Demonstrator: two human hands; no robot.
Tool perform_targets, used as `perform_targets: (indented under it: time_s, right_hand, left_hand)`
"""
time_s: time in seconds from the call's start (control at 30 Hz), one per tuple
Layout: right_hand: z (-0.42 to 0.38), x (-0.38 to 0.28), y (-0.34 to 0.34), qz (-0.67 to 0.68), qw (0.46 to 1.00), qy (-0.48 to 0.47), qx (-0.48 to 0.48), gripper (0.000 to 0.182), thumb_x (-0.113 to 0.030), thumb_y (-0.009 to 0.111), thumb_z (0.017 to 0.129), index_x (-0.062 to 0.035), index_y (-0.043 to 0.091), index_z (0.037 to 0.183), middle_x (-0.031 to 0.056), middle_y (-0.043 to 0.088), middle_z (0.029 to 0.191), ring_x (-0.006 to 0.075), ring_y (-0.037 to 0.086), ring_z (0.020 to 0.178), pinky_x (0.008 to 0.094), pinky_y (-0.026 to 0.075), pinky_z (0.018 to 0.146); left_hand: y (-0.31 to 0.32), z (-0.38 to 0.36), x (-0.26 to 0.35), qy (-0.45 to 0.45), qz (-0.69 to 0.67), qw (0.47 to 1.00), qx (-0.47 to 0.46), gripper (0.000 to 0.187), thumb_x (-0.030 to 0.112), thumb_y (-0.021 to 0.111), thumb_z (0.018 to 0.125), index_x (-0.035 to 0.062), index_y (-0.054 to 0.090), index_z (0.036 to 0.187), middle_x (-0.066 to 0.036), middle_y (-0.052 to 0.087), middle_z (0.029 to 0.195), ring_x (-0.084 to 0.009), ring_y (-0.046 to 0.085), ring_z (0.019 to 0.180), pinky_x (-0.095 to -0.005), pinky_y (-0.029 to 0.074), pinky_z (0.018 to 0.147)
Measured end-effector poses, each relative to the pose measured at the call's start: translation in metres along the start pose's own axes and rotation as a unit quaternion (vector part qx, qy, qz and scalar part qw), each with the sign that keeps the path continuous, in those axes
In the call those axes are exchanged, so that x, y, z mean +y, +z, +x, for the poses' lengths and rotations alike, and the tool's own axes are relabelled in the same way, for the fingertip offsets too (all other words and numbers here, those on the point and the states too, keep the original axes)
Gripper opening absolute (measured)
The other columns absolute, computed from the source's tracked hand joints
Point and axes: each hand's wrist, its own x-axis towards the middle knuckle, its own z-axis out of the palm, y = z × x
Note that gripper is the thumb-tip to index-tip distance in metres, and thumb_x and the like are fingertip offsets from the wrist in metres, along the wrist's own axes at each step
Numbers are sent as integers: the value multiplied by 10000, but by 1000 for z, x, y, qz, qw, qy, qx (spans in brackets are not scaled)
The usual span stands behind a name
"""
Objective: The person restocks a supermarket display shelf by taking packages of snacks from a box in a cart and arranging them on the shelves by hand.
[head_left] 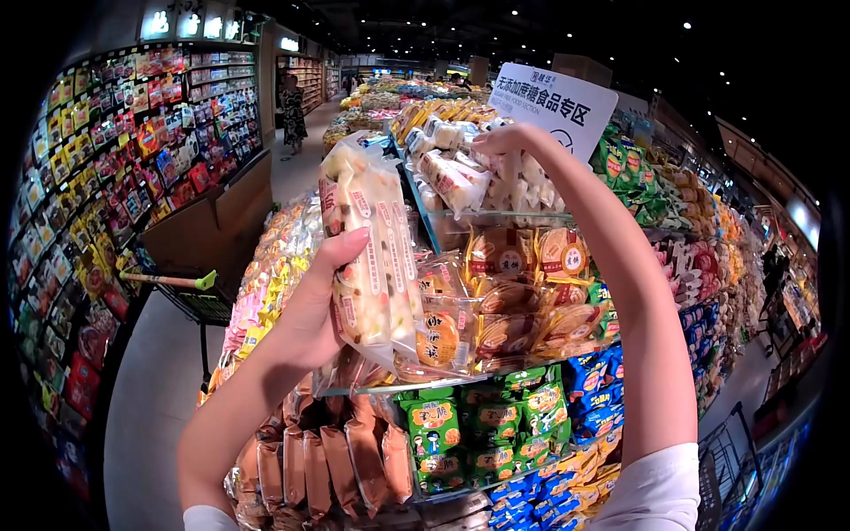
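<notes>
My left hand (323,305) is closed around a few long, clear-wrapped pale snack bars (372,257) with brown and red bits in them and red-and-white labels. They stand upright in its grip, thumb across the front. My right hand (512,140) reaches over the top tier of the display, wrist bent, with its fingertips at similar wrapped white snack packs (456,181). The fingers of that hand are mostly hidden behind its back. Just below lie round biscuits in clear packs (509,327), behind a glass shelf edge (478,387).
A white sign (553,106) stands behind the top tier. Lower tiers hold green snack bags (491,425), blue packets (593,389) and brown wrapped bars (341,465). On the left are a shopping cart (190,288) and a wall of hanging packets (115,177). A person (292,111) stands down the aisle.
</notes>
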Motion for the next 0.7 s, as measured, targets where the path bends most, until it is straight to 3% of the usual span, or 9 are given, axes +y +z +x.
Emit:
perform_targets:
  time_s: [0.1,0.17,0.2,0.23,0.3,0.37,0.53,0.63,0.7]
  right_hand:
    - [-12,5,-25,-24,997,-45,63,668,-587,353,847,-84,420,1282,136,434,1297,281,406,1198,360,321,999]
    - [-63,-5,-39,34,989,-64,127,672,-601,383,835,-83,457,1257,148,456,1273,282,448,1158,367,360,969]
    - [-87,-13,-45,96,987,-17,131,661,-593,416,829,-74,482,1234,147,488,1241,276,505,1095,364,415,913]
    - [-77,5,-48,99,982,-35,158,568,-473,556,800,-95,498,1220,147,519,1205,278,547,1031,356,449,857]
    - [-82,33,-46,26,981,-29,187,567,-287,674,690,-112,509,1203,159,539,1170,280,554,1015,367,451,837]
    - [-110,27,-34,4,992,-5,123,622,-165,677,594,-128,513,1193,177,563,1106,274,563,991,374,455,811]
    - [-120,36,-7,84,991,-7,109,555,-136,629,657,-146,506,1199,159,563,1076,254,567,938,341,455,771]
    - [-128,39,-2,46,990,-65,113,500,-132,639,667,-115,520,1152,140,574,1000,253,573,867,345,459,721]
    - [-129,36,10,-64,982,-86,159,441,-146,672,646,-79,534,1059,131,571,906,262,578,802,374,455,686]
  left_hand:
    - [0,0,0,0,1,1000,3,593,398,586,783,45,394,1219,-107,534,1072,-220,556,972,-385,460,865]
    - [2,-2,1,-1,-7,1000,21,599,398,585,784,47,387,1227,-109,534,1078,-220,557,972,-390,459,867]
    - [3,-4,1,-5,-11,1000,28,595,392,582,786,49,389,1232,-108,534,1086,-217,557,972,-394,459,865]
    - [2,-4,1,-8,-9,1000,25,595,392,582,786,49,389,1232,-108,534,1086,-217,557,972,-394,459,865]
    - [-1,-3,0,1,-7,999,49,596,393,584,784,49,395,1232,-104,536,1087,-215,559,969,-390,461,864]
    - [-2,-2,-2,0,-15,999,48,594,386,590,782,47,400,1231,-101,538,1090,-215,561,968,-384,463,864]
    - [-1,5,-10,-4,-30,998,49,603,370,601,781,43,385,1239,-108,533,1109,-222,556,991,-384,458,877]
    - [1,7,-14,4,-13,999,51,613,381,598,781,41,379,1242,-112,530,1118,-220,551,1003,-379,453,885]
    - [3,11,-14,3,-10,999,45,615,388,594,782,41,381,1242,-111,529,1121,-218,549,1005,-376,451,887]
